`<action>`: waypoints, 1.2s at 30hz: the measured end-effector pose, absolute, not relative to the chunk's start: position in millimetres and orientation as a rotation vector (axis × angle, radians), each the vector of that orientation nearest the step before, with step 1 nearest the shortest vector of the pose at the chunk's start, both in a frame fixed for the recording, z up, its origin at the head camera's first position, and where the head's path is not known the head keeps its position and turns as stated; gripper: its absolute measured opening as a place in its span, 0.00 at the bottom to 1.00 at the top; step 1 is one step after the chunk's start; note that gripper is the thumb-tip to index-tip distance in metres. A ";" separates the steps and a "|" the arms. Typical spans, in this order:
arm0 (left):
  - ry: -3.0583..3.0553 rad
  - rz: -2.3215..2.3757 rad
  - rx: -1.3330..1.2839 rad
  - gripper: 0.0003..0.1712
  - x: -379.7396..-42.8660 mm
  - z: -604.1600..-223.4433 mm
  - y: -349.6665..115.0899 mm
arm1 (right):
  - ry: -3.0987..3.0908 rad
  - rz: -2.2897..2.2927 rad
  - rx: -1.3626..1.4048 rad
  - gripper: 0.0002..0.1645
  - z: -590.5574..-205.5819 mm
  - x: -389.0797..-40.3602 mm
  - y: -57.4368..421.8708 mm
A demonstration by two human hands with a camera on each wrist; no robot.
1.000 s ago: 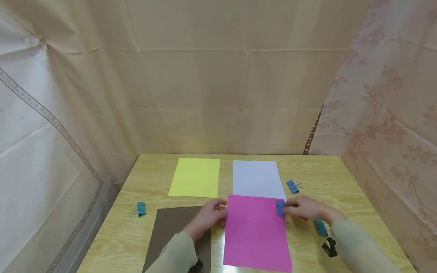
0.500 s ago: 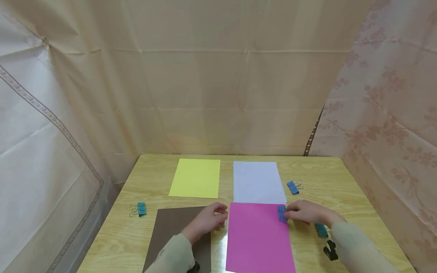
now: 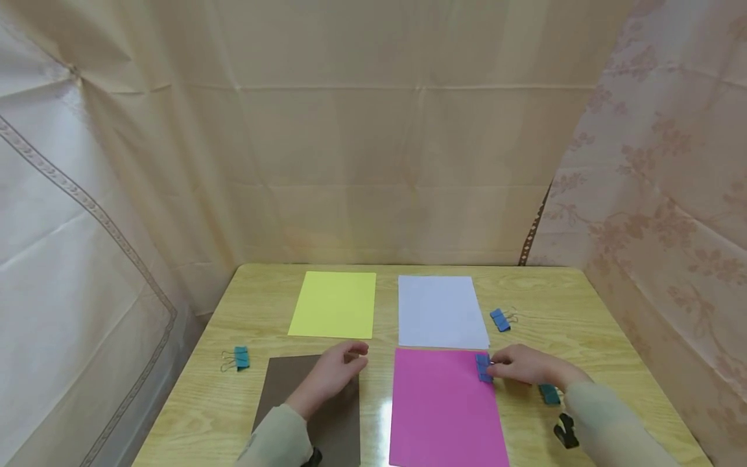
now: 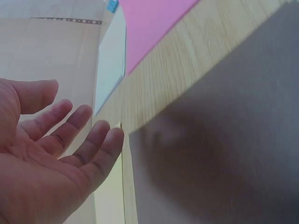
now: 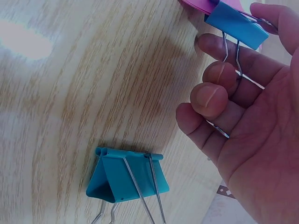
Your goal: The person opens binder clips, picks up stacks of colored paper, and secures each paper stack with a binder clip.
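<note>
My right hand (image 3: pixel 528 364) grips a blue binder clip (image 3: pixel 483 368) at the right edge of a pink sheet (image 3: pixel 446 415), near its far right corner. In the right wrist view the thumb and fingers lie about the wire handles of that clip, whose blue body meets the pink edge. Over a dark brown sheet (image 3: pixel 283 383) hovers my left hand (image 3: pixel 329 376), palm turned right, fingers loosely bent and holding nothing. The left wrist view shows the same left hand (image 4: pixel 60 144) casting a shadow on the brown sheet.
Behind lie a yellow sheet (image 3: pixel 334 305) and a white sheet (image 3: pixel 442 311). A second blue binder clip (image 3: pixel 500 320) rests right of the white one. Teal binder clips lie at the left (image 3: pixel 241 358) and by the right wrist (image 3: pixel 548 394), near a small black object (image 3: pixel 565 431).
The pink sheet, with the clip and my right hand, has shifted slightly toward me and rightward, off the white sheet. My left hand has drawn back leftward from the pink sheet.
</note>
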State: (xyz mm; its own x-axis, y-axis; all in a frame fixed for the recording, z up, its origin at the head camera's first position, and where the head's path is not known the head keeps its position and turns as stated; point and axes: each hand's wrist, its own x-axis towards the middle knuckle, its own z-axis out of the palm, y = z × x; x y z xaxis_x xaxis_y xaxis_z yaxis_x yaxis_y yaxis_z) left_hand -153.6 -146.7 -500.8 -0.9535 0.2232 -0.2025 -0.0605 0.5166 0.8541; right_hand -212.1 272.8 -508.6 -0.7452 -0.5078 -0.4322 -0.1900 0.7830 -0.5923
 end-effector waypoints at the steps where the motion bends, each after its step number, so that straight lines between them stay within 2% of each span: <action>1: 2.483 1.412 0.134 0.23 -153.4 -499.9 -149.3 | 2.384 -0.701 -0.516 0.19 -508.2 -212.0 272.6; 7: 2.584 1.388 0.123 0.20 -152.4 -500.9 -167.6 | 2.431 -0.654 -0.521 0.24 -508.6 -212.4 271.1; 21: 3.002 0.959 0.124 0.16 -148.3 -515.7 -208.2 | 2.463 -0.644 -0.495 0.17 -506.4 -209.6 270.9; 27: 3.019 0.785 -0.001 0.21 -143.9 -520.0 -220.1 | 2.481 -0.639 -0.510 0.17 -504.6 -210.2 274.2; 36: 2.991 0.607 -0.067 0.33 -137.4 -526.6 -234.0 | 2.556 -0.600 -0.537 0.17 -499.8 -212.8 281.8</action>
